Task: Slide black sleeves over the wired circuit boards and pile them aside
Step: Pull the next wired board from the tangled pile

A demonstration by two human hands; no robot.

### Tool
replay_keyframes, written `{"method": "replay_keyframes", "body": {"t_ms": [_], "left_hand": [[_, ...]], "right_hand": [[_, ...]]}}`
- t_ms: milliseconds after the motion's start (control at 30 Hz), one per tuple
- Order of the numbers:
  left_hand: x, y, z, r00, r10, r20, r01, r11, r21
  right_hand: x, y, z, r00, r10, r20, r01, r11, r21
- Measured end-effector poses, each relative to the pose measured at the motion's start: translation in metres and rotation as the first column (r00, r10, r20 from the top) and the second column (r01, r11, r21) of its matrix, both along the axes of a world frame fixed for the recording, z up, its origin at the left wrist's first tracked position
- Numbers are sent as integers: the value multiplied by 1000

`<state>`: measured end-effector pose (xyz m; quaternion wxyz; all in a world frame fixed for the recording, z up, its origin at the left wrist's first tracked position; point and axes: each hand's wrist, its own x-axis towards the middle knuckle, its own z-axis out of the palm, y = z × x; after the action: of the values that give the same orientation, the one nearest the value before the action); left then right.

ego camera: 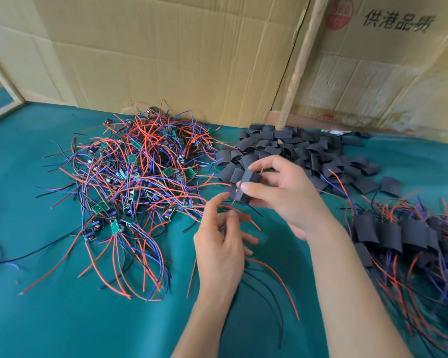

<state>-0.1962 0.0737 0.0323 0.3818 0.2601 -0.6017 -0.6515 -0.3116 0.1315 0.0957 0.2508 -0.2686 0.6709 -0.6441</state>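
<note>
Fingers of my right hand (282, 195) pinch one black flat tube sleeve (246, 187) above the green cloth (62, 306); at seven o'clock from it, my left hand (221, 244) pinches thin red and black wires (272, 272).

Teal cloth (49, 293); wires (130, 177) red, blue, black; boards (168, 172) green; sleeves (308, 153) were matte black; cardboard (166, 55) tan.

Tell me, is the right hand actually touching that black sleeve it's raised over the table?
Touching. The head view shows the right hand with its thumb and fingers wrapped around the black sleeve, no gap between them.
</note>
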Motion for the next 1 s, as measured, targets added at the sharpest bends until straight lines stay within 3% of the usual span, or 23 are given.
{"method": "replay_keyframes", "body": {"t_ms": [200,300,467,567,1000], "left_hand": [[2,1,-1,1000,-21,-21,21,1000,-8],[1,1,-2,999,-42,-31,43,999,29],[-1,1,-9,994,-88,69,90,995,-34],[-2,-1,-10,999,-40,20,40,999,-13],[-1,-8,-10,990,85,-116,-80,995,52]], "right_hand": [[8,-6,-8,993,46,105,-45,999,-10],[4,-3,-5,998,-36,57,37,999,-25],[-12,11,4,971,-224,86,237,952,-193],[-17,16,6,956,-287,57,292,932,-213],[-4,-3,-9,994,-88,60,88,996,7]]}}
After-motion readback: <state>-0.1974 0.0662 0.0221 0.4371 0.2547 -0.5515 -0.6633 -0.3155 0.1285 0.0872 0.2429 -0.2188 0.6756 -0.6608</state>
